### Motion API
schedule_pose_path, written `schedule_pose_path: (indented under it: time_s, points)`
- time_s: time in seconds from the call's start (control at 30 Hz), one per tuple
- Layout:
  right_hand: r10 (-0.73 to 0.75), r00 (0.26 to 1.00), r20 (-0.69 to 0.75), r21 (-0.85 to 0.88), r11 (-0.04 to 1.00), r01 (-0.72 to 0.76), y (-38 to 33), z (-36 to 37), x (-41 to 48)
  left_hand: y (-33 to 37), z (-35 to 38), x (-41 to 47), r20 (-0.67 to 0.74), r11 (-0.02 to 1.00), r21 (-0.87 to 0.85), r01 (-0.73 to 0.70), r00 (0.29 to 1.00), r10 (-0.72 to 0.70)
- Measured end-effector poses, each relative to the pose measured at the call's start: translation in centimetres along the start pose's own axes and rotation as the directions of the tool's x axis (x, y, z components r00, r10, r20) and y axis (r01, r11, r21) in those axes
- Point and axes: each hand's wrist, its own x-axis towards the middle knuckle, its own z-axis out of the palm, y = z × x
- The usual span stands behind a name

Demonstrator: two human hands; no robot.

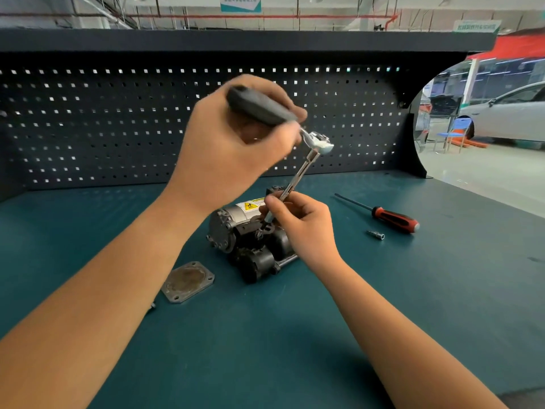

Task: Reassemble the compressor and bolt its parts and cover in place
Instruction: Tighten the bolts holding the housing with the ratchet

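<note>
We grip the ratchet [262, 110] handle in our left hand [236, 143]. Our right hand [300, 224] pinches the extension bar [298, 175], tip down at the compressor [233, 231], mid-surface nearer the back edge. Cover plate [188, 281] lies flat just beside it, toward the front-left corner.

On the teal bench mat [295, 335] sits a grey-and-black metal compressor [250, 240] with a yellow warning label on its silver body. The left hand [236, 143] grips the dark grey handle of a chrome ratchet wrench [317, 140], raised above the unit. Its long steel extension bar [298, 175] slants down to the compressor's top, pinched near its lower end by the right hand [300, 219]. A square grey cover plate [188, 281] lies just left of the compressor. To the right lie a red-and-black screwdriver [392, 218] and, near it, a small silver socket [376, 234]. A dark pegboard [118, 128] backs the bench.
</note>
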Motion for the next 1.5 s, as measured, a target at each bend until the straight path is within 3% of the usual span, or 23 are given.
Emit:
schedule_pose_path:
  time_s: [0.1, 0.27, 0.33, 0.43, 0.5, 0.57, 0.67, 0.73, 0.83, 0.9, 0.97, 1.13, 1.23, 1.3, 1.33, 1.43, 1.5]
  points:
    - [0.001, 0.997, 0.081, 0.041, 0.999, -0.004, -0.2, -0.2, -0.1, 0.1, -0.7, 0.4, -0.084, 0.979, -0.156, 0.133, 0.985, -0.147]
    - [-0.093, 0.991, 0.091, -0.023, 0.995, 0.096, -0.8, -0.3, -0.1, 0.0, -1.6, 0.3, -0.145, 0.964, -0.204, 0.173, 0.968, -0.204]
    - [-0.114, 0.993, 0.030, -0.044, 0.992, 0.115, -0.9, -0.3, -0.2, 0.3, -1.6, -0.2, -0.117, 0.979, -0.155, 0.135, 0.981, -0.154]
    - [-0.135, 0.988, -0.075, -0.071, 0.989, 0.130, -0.7, -0.2, -0.3, 0.6, -1.3, -1.8, 0.012, 0.994, 0.054, -0.093, 0.996, 0.093]
    - [-0.134, 0.985, -0.112, -0.062, 0.990, 0.127, -0.7, 0.1, -0.4, 0.3, -1.8, -2.4, 0.009, 0.989, 0.020, -0.143, 0.990, 0.143]
    - [-0.108, 0.993, -0.041, -0.043, 0.993, 0.106, -0.8, 0.1, -0.5, -0.5, -3.1, -2.0, -0.084, 0.988, -0.154, -0.013, 0.996, -0.001]
    - [-0.045, 0.948, 0.315, -0.146, 0.985, 0.095, -0.7, -1.2, 0.0, -2.4, -5.2, -1.3, -0.149, 0.894, -0.400, 0.201, 0.948, -0.280]
    - [0.070, 0.855, 0.514, -0.393, 0.905, 0.162, 0.1, -2.3, 0.4, -3.5, -6.1, -1.1, -0.183, 0.840, -0.486, 0.241, 0.912, -0.368]
    - [0.277, 0.773, 0.571, -0.705, 0.648, 0.288, 2.1, -2.3, 0.8, -4.3, -6.5, -1.0, -0.144, 0.810, -0.542, 0.225, 0.924, -0.354]
    - [0.309, 0.775, 0.551, -0.749, 0.592, 0.297, 3.5, -1.8, 0.7, -4.3, -6.5, -0.8, -0.108, 0.815, -0.539, 0.213, 0.942, -0.318]
    - [0.260, 0.801, 0.539, -0.740, 0.601, 0.302, 4.4, -1.5, 0.6, -4.4, -6.4, -0.6, -0.099, 0.835, -0.512, 0.203, 0.952, -0.291]
    - [0.169, 0.845, 0.508, -0.759, 0.551, 0.347, 5.2, 0.3, 0.6, -4.8, -7.2, -0.5, -0.134, 0.863, -0.472, 0.182, 0.952, -0.274]
    - [0.204, 0.860, 0.468, -0.805, 0.499, 0.320, 5.3, 2.7, 1.0, -5.3, -8.5, -0.5, -0.168, 0.877, -0.449, 0.170, 0.948, -0.270]
    - [0.277, 0.845, 0.457, -0.799, 0.545, 0.253, 5.0, 4.3, 1.5, -5.6, -9.3, -0.5, -0.189, 0.871, -0.459, 0.173, 0.939, -0.286]
    - [0.306, 0.835, 0.457, -0.759, 0.624, 0.186, 4.6, 4.7, 1.9, -5.8, -9.6, -0.6, -0.197, 0.863, -0.474, 0.174, 0.934, -0.297]
    - [0.274, 0.851, 0.448, -0.457, 0.888, -0.046, 1.8, 4.4, 3.6, -6.4, -10.4, -0.7, -0.218, 0.829, -0.530, 0.180, 0.915, -0.339]
    - [0.210, 0.840, 0.501, -0.245, 0.965, -0.095, -0.6, 3.1, 4.6, -6.8, -10.6, -0.6, -0.228, 0.821, -0.539, 0.186, 0.907, -0.355]
